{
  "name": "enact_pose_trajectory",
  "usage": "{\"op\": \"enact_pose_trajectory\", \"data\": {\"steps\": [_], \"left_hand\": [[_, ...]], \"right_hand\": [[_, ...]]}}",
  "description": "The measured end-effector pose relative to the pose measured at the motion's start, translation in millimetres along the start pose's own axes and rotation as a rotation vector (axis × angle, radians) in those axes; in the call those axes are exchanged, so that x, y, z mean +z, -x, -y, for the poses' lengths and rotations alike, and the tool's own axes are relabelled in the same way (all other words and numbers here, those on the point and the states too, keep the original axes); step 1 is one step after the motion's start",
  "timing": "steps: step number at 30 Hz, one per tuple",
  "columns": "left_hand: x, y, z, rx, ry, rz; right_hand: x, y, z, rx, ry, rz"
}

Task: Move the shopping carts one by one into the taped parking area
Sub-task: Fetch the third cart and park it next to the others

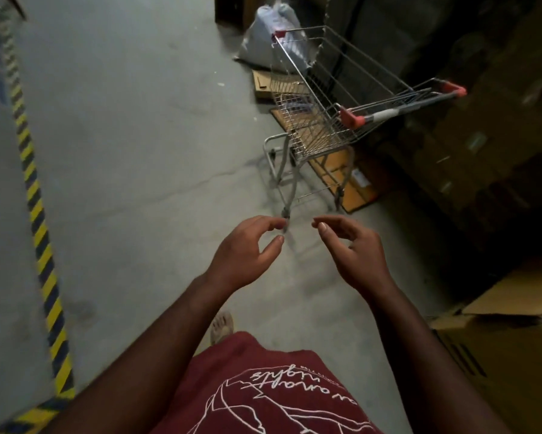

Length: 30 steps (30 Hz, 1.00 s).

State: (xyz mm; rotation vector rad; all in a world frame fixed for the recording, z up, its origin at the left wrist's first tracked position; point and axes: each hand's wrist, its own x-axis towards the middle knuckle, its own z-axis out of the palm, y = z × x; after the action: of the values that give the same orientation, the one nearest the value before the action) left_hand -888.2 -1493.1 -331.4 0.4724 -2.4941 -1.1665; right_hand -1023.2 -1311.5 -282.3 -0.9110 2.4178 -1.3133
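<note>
Ahead right: shopping cart (321, 120) by cardboard boxes (489, 158) | left hand (247, 249), right hand (354, 249) empty, loosely curled

Open floor (132, 126) is being left free between the striped tape (33, 189) and the shopping cart (335, 98). The way on the right is being blocked by stacked boxes (482, 145), and a bag (269, 32) is being kept behind the cart.
</note>
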Motion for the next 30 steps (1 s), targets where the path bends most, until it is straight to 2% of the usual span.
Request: {"op": "enact_pose_trajectory", "data": {"steps": [6,11,14,18,22,25,27,28,30], "left_hand": [[-10.2,-108.2,7.4,0.109,-0.002,0.087],[18.3,-175.9,3.9,0.148,0.047,0.144],[46.8,-215.1,-3.9,0.149,0.032,0.176],[95.0,-278.0,-21.4,0.154,0.001,0.16],[146.1,-344.2,-53.3,0.118,-0.02,0.062],[177.2,-373.1,-68.5,0.045,-0.03,0.016],[202.1,-395.7,-73.6,-0.032,-0.151,0.046],[220.2,-418.8,-82.7,-0.105,-0.209,0.064],[223.8,-428.0,-83.7,-0.134,-0.323,0.125]], "right_hand": [[-15.1,-73.9,4.1,0.073,-0.061,-0.102],[-35.9,-127.4,-20.9,0.102,-0.075,-0.129],[-57.0,-156.7,-41.8,0.157,-0.221,-0.13],[-105.8,-211.5,-72.8,0.073,-0.376,-0.149],[-160.7,-279.4,-122.5,0.028,-0.435,-0.143],[-195.4,-309.3,-149.7,0.017,-0.467,-0.089],[-219.2,-338.3,-178.0,0.055,-0.45,0.051],[-239.8,-364.7,-195.6,0.084,-0.397,0.167],[-238.6,-377.7,-211.5,0.117,-0.286,0.182]]}}
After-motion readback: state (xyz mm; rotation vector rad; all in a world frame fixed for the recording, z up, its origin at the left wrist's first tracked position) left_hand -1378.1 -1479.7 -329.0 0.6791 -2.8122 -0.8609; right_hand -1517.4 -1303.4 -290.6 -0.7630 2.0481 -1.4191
